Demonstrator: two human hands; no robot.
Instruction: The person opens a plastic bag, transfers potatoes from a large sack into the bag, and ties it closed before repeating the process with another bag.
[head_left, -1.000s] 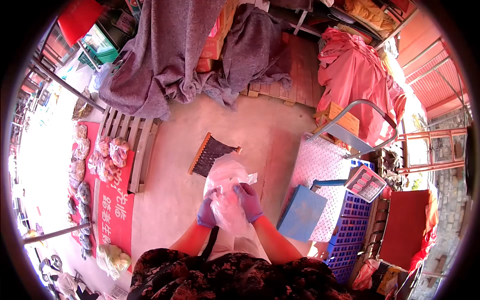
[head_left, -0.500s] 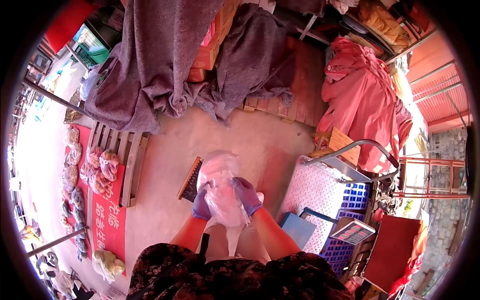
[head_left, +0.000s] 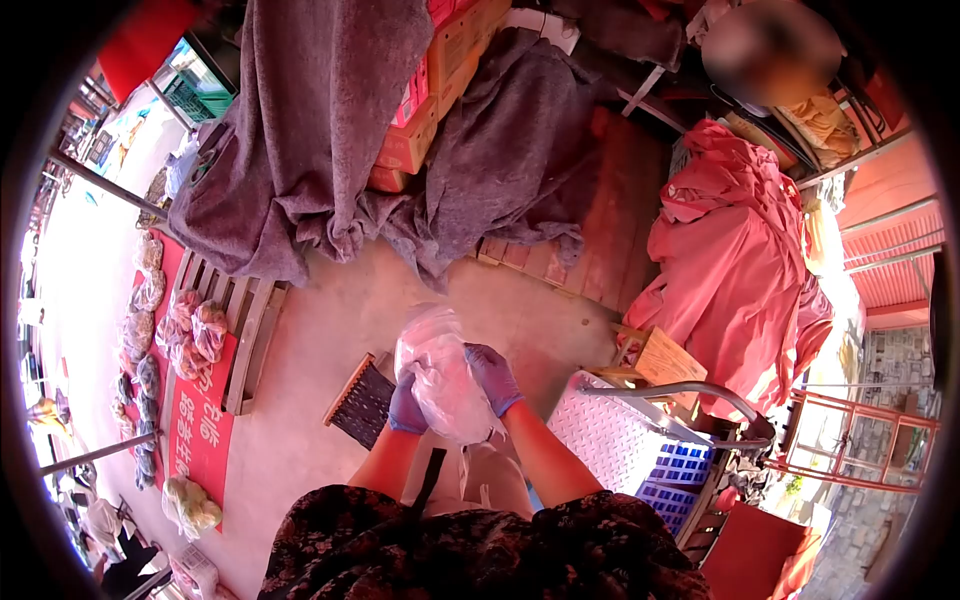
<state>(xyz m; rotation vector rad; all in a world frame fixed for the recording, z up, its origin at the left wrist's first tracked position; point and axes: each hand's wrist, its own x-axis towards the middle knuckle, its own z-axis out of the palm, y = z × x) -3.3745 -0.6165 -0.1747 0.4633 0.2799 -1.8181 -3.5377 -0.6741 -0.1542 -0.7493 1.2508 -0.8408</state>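
Note:
A crumpled, translucent plastic bag (head_left: pixel 440 375) hangs in front of my body, pale pink in this light; what it may contain is not clear. My left hand (head_left: pixel 407 404), in a blue-purple glove, grips its left side. On the right side, my right hand (head_left: pixel 492 380), gloved the same way, has its fingers closed on the plastic. Just left of the bag, on the floor, stands a low folding stool (head_left: pixel 360 402) with a dark woven seat and a wooden edge.
Grey blankets (head_left: pixel 310 130) drape over stacked cartons (head_left: pixel 410 140) ahead. Bagged goods (head_left: pixel 190 335) lie on a red banner (head_left: pixel 205 420) and wooden pallet (head_left: pixel 255 340) at left. At right stand a metal platform cart (head_left: pixel 600 425), blue crate (head_left: pixel 680 465), wooden stool (head_left: pixel 665 365) and red tarp (head_left: pixel 715 270).
My view has turned and shifted, so the folding stool shows farther left of the bag. The blue box and scale by the cart have dropped from sight. Both hands still hold the bag.

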